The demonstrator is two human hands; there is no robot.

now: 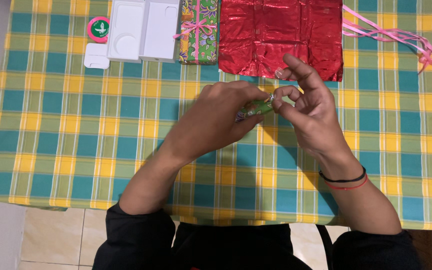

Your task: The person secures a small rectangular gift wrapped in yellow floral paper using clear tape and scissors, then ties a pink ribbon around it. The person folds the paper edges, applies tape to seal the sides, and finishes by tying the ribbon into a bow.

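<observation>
Checked green, teal and yellow cloth covers the counter (76, 125), pale floor tiles showing below its near edge. We hold a small green wrapped packet (256, 107) just above the cloth, near the counter's middle, towards the far edge. Left hand (216, 122) is clenched around its near-left end. Right hand (308, 112) pinches the shiny right end between thumb and forefinger, other fingers spread. Long axis runs left-near to right-far, the right tip tilted slightly away from us.

Along the far edge: white box trays (141, 30), round pink tape roll (98, 28), green wrapped gift (199, 31), red foil sheet (281, 37), pink ribbon (401, 37).

Risk, as we judge it: the pinch is narrow, so the foil end could tear or slip and the wrap spring loose.
</observation>
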